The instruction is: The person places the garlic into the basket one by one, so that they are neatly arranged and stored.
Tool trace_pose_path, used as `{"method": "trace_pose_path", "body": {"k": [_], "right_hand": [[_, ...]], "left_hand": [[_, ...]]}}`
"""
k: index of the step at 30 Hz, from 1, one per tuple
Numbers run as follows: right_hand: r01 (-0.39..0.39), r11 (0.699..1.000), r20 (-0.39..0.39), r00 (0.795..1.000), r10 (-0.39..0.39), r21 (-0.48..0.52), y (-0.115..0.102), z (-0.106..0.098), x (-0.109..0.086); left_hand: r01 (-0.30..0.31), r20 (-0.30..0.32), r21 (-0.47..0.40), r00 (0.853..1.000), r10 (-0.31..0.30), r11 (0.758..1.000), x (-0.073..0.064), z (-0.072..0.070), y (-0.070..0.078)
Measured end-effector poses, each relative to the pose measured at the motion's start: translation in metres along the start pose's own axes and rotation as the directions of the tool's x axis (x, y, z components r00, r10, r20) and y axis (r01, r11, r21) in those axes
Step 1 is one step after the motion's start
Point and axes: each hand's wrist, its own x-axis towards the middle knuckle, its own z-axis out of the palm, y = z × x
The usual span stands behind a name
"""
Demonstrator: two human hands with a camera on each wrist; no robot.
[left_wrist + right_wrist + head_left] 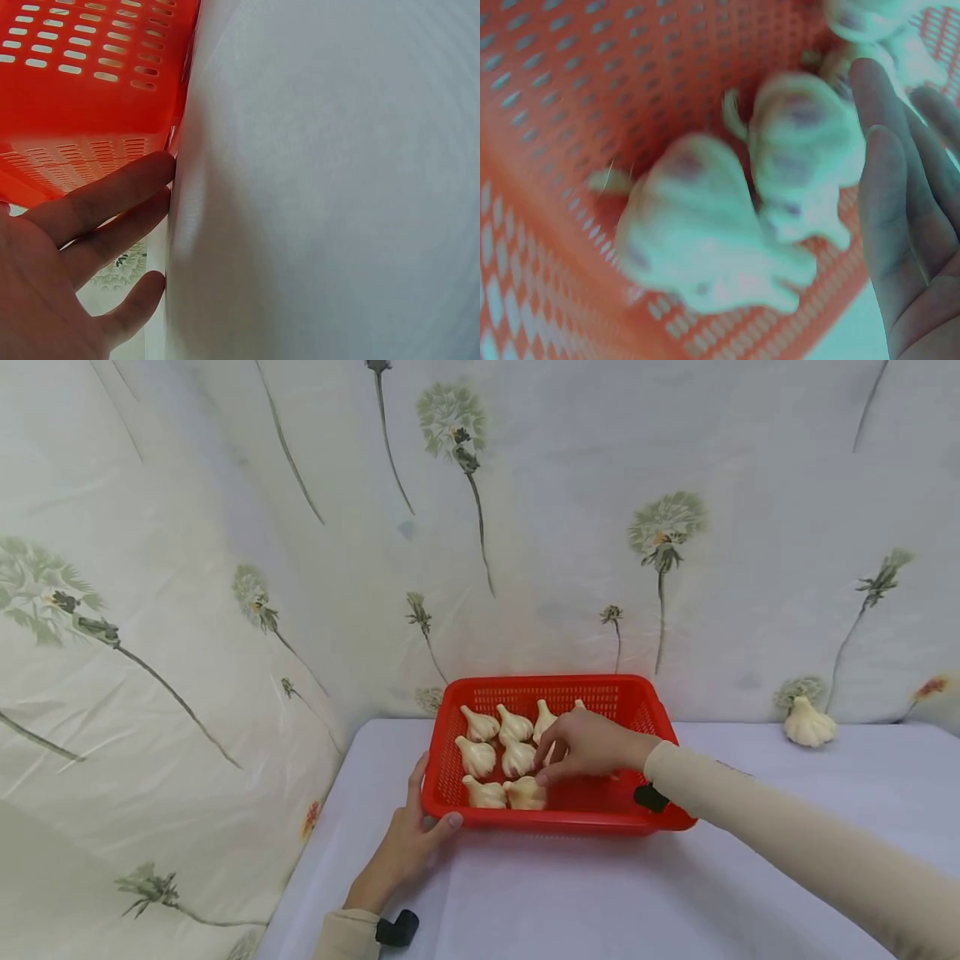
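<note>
Several pale garlic bulbs (480, 757) lie in rows inside a red plastic basket (555, 822). My right hand (592, 743) reaches in over the basket's right side, its thumb tip right at the nearest front bulb (527, 794); it partly hides the bulbs behind it. In the right wrist view the fingers (885, 195) are extended beside a bulb (802, 142). My left hand (405, 852) rests at the basket's front left corner, thumb on the rim and a finger along the side. The left wrist view shows its lower fingers (112, 195) spread, touching the basket's outer wall.
A single garlic bulb (809, 723) stands at the back right of the table, by the curtain. White cloth covers the table (540, 893). Fabric printed with dandelions (555, 527) hangs behind and on the left.
</note>
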Motion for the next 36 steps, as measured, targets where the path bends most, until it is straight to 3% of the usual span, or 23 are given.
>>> {"method": "trace_pose_path", "body": {"k": [6,12,16,21,23,26,30,34,36], "right_hand": [[-0.057,0.998,-0.151,0.987,0.054,-0.017,0.015,-0.037,-0.037],[-0.170,0.984,-0.332,0.932,0.143,-0.053,0.059,-0.071,-0.090],[-0.329,0.944,-0.377,0.875,0.303,-0.004,0.088,-0.088,-0.137],[-0.490,0.871,-0.468,0.779,0.418,-0.039,0.131,-0.105,-0.195],[-0.542,0.838,-0.503,0.742,0.443,-0.061,0.147,-0.107,-0.213],[-0.610,0.787,-0.513,0.707,0.487,-0.094,0.171,-0.105,-0.237],[-0.677,0.723,-0.487,0.681,0.547,-0.136,0.197,-0.094,-0.262],[-0.696,0.702,-0.492,0.669,0.557,-0.151,0.216,-0.080,-0.272],[-0.690,0.712,-0.492,0.669,0.557,-0.132,0.223,-0.074,-0.273]], "left_hand": [[-0.019,-0.015,0.011,1.000,0.020,1.000,-0.002,0.000,0.000],[-0.036,-0.034,0.013,0.999,0.037,0.999,-0.003,0.001,-0.001],[-0.042,-0.039,0.025,0.998,0.043,0.999,-0.005,0.001,0.003],[-0.076,-0.049,0.023,0.996,0.077,0.997,-0.005,0.003,0.002],[-0.082,-0.054,0.019,0.995,0.083,0.996,-0.005,0.003,0.000],[-0.077,-0.057,0.016,0.995,0.078,0.997,-0.006,0.004,0.000],[-0.071,-0.055,0.024,0.996,0.072,0.997,-0.007,0.005,0.001],[-0.069,-0.053,0.021,0.996,0.070,0.997,-0.006,0.005,0.003],[-0.067,-0.051,0.016,0.996,0.068,0.998,-0.005,0.005,0.004]]}}
